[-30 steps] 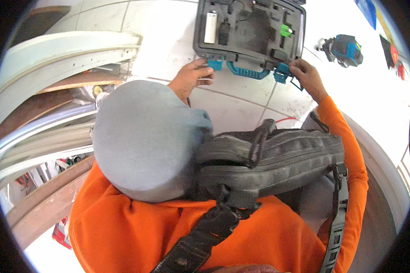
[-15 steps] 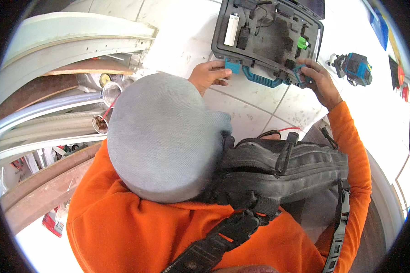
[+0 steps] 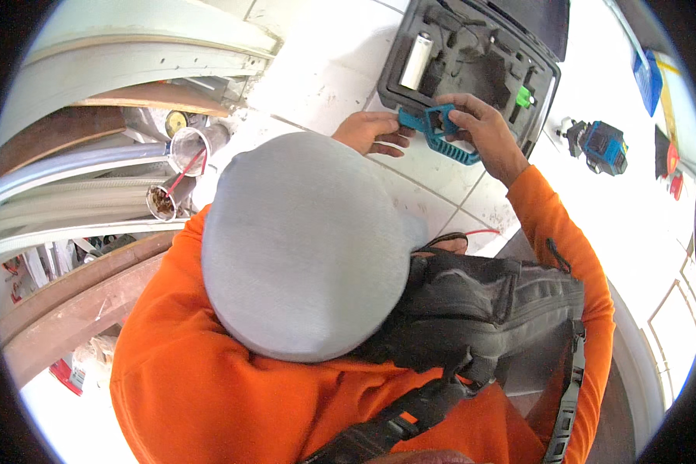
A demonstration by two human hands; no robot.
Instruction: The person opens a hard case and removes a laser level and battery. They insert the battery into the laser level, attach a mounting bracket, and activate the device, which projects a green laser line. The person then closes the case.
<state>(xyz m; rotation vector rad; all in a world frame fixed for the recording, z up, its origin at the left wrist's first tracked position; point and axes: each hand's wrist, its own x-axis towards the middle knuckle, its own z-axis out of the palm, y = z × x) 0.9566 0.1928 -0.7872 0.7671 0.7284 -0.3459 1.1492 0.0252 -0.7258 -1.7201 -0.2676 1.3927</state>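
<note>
An open black hard case (image 3: 393, 94) with a blue handle (image 3: 455, 150) lies on the tiled floor ahead. My left hand (image 3: 375, 131) is closed at the case's front left corner, thumb and finger on a flat blue latch (image 3: 411, 119). Right beside it, my right hand (image 3: 479, 127) grips a blue piece with an opening (image 3: 441, 117); its exact kind is unclear, and my fingers partly cover it. Inside the foam rest a white cylinder (image 3: 417, 60) and a small green part (image 3: 524, 97).
A blue and black laser level (image 3: 603, 147) stands on the floor right of the case. Long white profiles (image 3: 131, 31) and boards fill the left, with clear plastic tubes (image 3: 187, 151). A black bag (image 3: 479, 305) lies against my body, and a grey cap (image 3: 305, 247) covers the middle.
My right hand has moved left from the case's right front to beside my left hand, with the blue piece. In the view, the case sits slightly farther right.
</note>
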